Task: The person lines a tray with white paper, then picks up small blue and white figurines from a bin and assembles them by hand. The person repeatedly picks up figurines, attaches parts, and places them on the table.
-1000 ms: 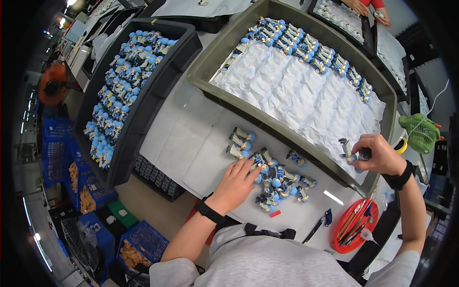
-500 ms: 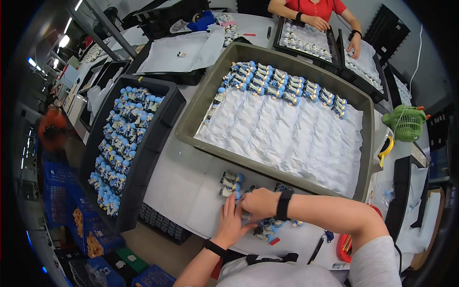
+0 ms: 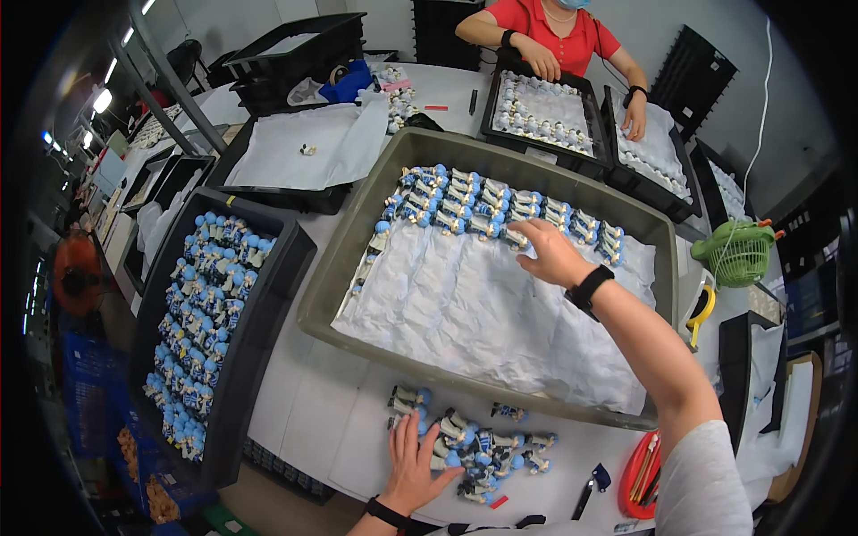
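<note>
My right hand [image 3: 550, 253], with a black watch on the wrist, reaches into a large grey-green tray [image 3: 353, 250] lined with white paper [image 3: 465, 313]. Its fingertips pinch a small blue-and-white figurine [image 3: 511, 238] at the end of the rows of figurines [image 3: 465, 201] along the tray's far side. My left hand [image 3: 416, 460] lies with spread fingers on a loose pile of the same figurines [image 3: 487, 444], on the table in front of the tray.
A long black tray [image 3: 268, 330] full of figurines [image 3: 206, 313] stands at the left. A green fan [image 3: 737, 253] and a red dish of tools [image 3: 639, 464] sit at the right. Across the table a person in a red shirt [image 3: 545, 36] handles black trays [image 3: 545, 107].
My right hand has left the loose pile and moved up into the grey-green tray to the figurine rows. My left hand has stayed on the pile. My head has tilted up.
</note>
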`<state>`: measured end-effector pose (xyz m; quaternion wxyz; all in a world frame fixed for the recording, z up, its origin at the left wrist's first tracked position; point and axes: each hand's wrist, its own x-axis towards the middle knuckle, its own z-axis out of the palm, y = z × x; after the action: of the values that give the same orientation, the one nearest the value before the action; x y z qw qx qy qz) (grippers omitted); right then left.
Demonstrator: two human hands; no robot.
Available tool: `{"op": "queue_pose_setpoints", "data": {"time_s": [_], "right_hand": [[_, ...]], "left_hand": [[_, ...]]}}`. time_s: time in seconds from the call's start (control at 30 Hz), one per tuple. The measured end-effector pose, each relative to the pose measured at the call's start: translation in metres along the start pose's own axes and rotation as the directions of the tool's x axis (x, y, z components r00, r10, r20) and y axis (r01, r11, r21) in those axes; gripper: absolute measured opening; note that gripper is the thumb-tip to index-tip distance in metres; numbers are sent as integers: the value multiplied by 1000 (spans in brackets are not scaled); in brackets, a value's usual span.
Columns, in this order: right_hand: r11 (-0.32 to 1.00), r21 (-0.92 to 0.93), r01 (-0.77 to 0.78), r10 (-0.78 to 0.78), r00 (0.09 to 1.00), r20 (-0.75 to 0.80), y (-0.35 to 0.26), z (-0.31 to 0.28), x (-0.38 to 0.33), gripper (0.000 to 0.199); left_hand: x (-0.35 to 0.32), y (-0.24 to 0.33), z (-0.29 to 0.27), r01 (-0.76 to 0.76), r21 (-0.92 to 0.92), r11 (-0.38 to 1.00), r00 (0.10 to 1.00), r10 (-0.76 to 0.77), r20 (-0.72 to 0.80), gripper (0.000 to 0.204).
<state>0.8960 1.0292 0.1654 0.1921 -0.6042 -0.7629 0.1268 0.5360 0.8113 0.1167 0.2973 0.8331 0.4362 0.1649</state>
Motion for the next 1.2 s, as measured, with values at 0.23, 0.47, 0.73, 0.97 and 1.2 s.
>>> {"op": "queue_pose_setpoints", "data": {"time_s": [0.23,0.47,0.73,0.97,1.2], "right_hand": [[917,-354,-184,273,937,220,36,11,68,112],[918,-374,-133,234,943,238,41,11,75,97],[917,-369,-154,215,968,130,45,29,82,93],[929,-361,-84,132,985,111,40,29,87,92],[909,-410,-74,156,973,170,36,27,88,88]], "left_hand": [[5,25,2,67,-63,996,975,-79,-208,57],[0,5,15,99,-170,980,993,-108,-41,75],[0,1,15,72,-173,982,995,-83,-61,73],[2,2,16,54,-183,982,992,-74,-104,70],[4,2,14,48,-177,983,992,-67,-106,70]]}}
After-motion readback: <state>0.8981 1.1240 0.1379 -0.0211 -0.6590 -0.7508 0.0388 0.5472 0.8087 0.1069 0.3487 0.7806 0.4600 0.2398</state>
